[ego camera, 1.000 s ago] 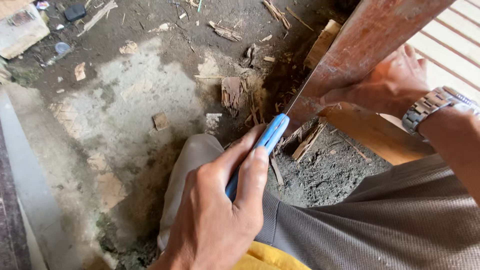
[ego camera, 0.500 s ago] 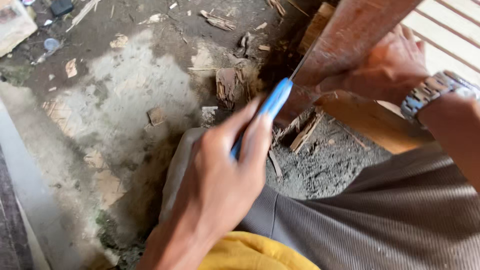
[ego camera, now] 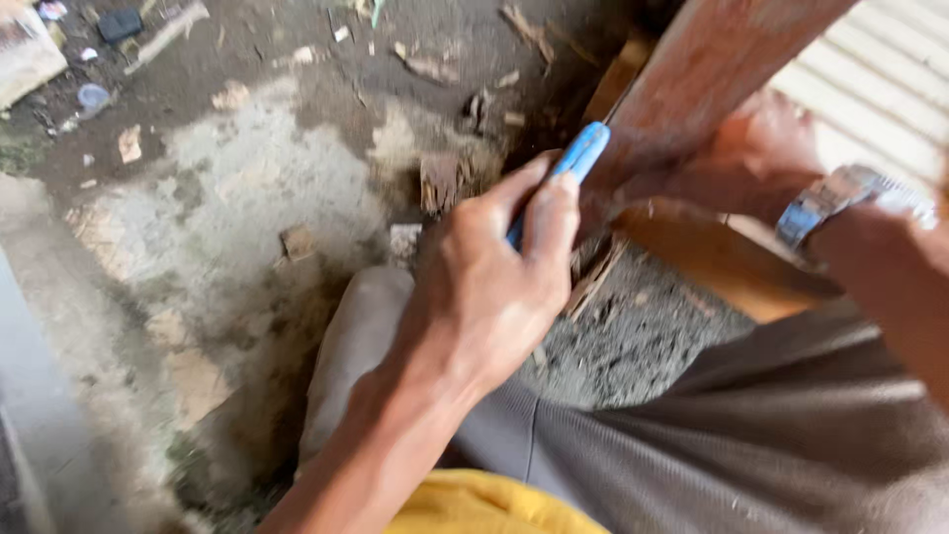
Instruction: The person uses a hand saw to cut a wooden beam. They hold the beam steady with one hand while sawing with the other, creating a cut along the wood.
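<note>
The dirt and concrete ground (ego camera: 227, 227) fills most of the view, strewn with wood chips and scraps beyond the clenched left fist; compared with a second ago the whole scene sits lower and larger, as the head has tilted in closer. Beneath that fist lie the person's grey-brown trousers (ego camera: 751, 445), with a patch of yellow cloth (ego camera: 474, 504) at the bottom edge. Up and to the right of the grip slants a reddish wooden plank (ego camera: 722, 69), now steeper across the corner than before. The right hand (ego camera: 761, 148) rests against the plank's underside, fingers curled around its edge; a metal wristwatch (ego camera: 840, 203) sits on that wrist, just right of the plank. The left hand (ego camera: 504, 287) is wrapped tightly round a blue-handled tool (ego camera: 578, 163), thumb and forefinger pinching along the handle. Only the handle's upper end shows above the knuckles, its tip touching the plank's lower edge. One second ago the blade was visible running up to the wood; now motion blur and the hand hide it, and the handle has risen nearer the plank. A splintered wooden block (ego camera: 440, 183) lies just left of the tool.
</note>
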